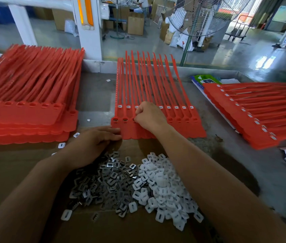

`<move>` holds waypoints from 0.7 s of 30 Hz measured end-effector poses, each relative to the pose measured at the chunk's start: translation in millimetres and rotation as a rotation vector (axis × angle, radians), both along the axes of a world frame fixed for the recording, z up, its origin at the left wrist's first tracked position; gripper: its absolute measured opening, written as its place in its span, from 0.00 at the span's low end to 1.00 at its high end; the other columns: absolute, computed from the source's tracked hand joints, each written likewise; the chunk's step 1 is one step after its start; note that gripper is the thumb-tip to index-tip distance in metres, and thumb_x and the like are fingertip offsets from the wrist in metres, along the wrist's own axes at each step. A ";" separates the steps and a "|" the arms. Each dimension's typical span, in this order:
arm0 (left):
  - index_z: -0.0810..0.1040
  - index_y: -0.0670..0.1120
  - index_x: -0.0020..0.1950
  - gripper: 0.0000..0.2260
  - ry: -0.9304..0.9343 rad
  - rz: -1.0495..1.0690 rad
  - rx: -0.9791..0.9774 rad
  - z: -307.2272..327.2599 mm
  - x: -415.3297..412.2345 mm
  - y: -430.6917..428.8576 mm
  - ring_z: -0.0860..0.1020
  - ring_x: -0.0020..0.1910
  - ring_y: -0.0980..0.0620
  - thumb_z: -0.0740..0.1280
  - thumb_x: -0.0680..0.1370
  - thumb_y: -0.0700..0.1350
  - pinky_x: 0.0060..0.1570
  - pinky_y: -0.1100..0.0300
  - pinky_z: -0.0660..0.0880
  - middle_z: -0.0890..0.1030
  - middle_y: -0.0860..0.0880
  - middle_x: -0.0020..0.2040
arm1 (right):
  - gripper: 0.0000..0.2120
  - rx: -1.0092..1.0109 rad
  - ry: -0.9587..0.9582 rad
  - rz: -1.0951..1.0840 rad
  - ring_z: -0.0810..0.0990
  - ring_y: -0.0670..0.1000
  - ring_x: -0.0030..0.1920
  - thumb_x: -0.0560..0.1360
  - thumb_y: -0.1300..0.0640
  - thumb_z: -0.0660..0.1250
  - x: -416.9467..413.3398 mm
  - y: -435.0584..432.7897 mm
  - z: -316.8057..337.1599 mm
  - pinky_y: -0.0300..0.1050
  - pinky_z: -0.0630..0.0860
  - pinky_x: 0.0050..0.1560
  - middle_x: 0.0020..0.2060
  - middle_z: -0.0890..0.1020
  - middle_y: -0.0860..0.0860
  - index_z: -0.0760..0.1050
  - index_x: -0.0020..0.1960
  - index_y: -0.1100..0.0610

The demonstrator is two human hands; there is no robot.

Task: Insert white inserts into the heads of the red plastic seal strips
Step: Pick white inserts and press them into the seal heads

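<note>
Factory hall, daylit.
Glossy grey concrete floor [156,50] reflecting light at right; white pillar [90,42] with orange strip; large pedestal fan [200,14]; cardboard boxes [135,25]; white sacks [173,41]; platform trolley [236,35].

We see the red strips [187,128] as smooth moulded plastic with a dull, faintly waxy sheen. The white inserts [165,188] look like matt plastic, while the clips [110,179] heaped beside them are bare metal, bright and glinting. Both heaps lie on brown cardboard [7,163], matt and fibrous. The table [240,165] is grey, scuffed and rough; the floor [235,55] beyond it is glossy.
</note>
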State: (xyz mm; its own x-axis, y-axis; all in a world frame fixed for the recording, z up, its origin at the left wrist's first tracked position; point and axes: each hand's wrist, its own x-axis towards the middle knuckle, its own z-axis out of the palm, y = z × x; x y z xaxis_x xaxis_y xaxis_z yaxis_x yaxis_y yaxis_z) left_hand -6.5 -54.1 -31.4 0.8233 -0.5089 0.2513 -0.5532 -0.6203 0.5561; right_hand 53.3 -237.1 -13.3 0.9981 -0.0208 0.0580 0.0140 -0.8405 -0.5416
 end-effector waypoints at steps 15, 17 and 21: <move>0.77 0.44 0.60 0.17 -0.012 -0.013 0.020 1.2 -1.6 -0.4 0.65 0.64 0.60 0.61 0.75 0.31 0.59 0.81 0.52 0.72 0.51 0.65 | 0.08 0.138 0.104 0.208 0.74 0.46 0.49 0.73 0.59 0.69 -26.5 -16.4 23.6 0.38 0.69 0.49 0.46 0.78 0.47 0.78 0.51 0.57; 0.77 0.45 0.60 0.17 -0.008 -0.011 0.022 0.8 -1.0 -0.8 0.65 0.64 0.60 0.61 0.75 0.31 0.59 0.80 0.53 0.72 0.53 0.65 | 0.06 0.101 0.073 0.267 0.73 0.41 0.42 0.72 0.59 0.69 -39.5 -17.5 29.3 0.33 0.67 0.41 0.38 0.74 0.40 0.79 0.50 0.57; 0.77 0.48 0.60 0.20 0.038 0.020 0.026 -0.4 0.5 -0.6 0.63 0.64 0.64 0.60 0.74 0.29 0.61 0.77 0.52 0.69 0.60 0.62 | 0.05 -0.012 0.102 0.458 0.74 0.40 0.41 0.72 0.58 0.69 -67.9 -11.8 37.0 0.29 0.69 0.43 0.39 0.76 0.42 0.79 0.48 0.57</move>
